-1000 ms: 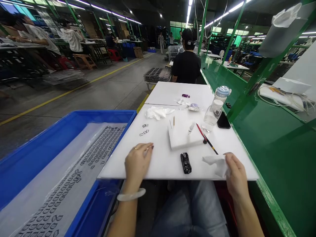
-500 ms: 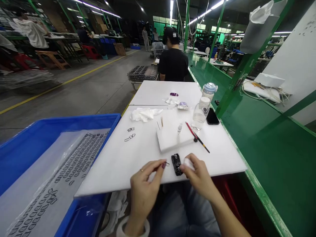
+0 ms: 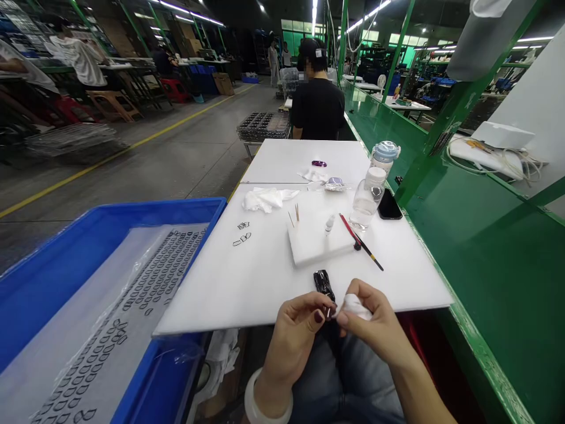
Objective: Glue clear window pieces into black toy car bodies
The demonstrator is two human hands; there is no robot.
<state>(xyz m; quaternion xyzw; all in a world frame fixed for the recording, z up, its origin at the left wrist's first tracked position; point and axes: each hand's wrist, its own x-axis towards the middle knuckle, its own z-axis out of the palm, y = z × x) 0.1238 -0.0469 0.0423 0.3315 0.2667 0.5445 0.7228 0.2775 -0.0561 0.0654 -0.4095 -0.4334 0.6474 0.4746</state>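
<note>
My left hand (image 3: 293,338) pinches a small thin dark frame (image 3: 328,312) between thumb and fingertips, close to the table's front edge. Facing it, my right hand (image 3: 379,330) grips a wad of white cloth (image 3: 355,305). The cloth's tip is right beside the frame; whether they touch I cannot tell. Just behind my left fingertips lies a shiny black object (image 3: 323,282), partly covered by them. Several similar thin frames (image 3: 242,238) lie on the left of the white table (image 3: 273,282).
A blue bin (image 3: 154,207) at the left holds sheets with rows of dark frames. On the table are a white block (image 3: 304,252) with thin sticks and a small vial (image 3: 329,224), a brush (image 3: 371,254), a clear bottle (image 3: 364,206), a phone (image 3: 389,206) and crumpled tissue (image 3: 265,200).
My left hand has moved right with the frame, up to the cloth in my right hand. It now overlaps the front of the black object. The camera view has shifted slightly left.
</note>
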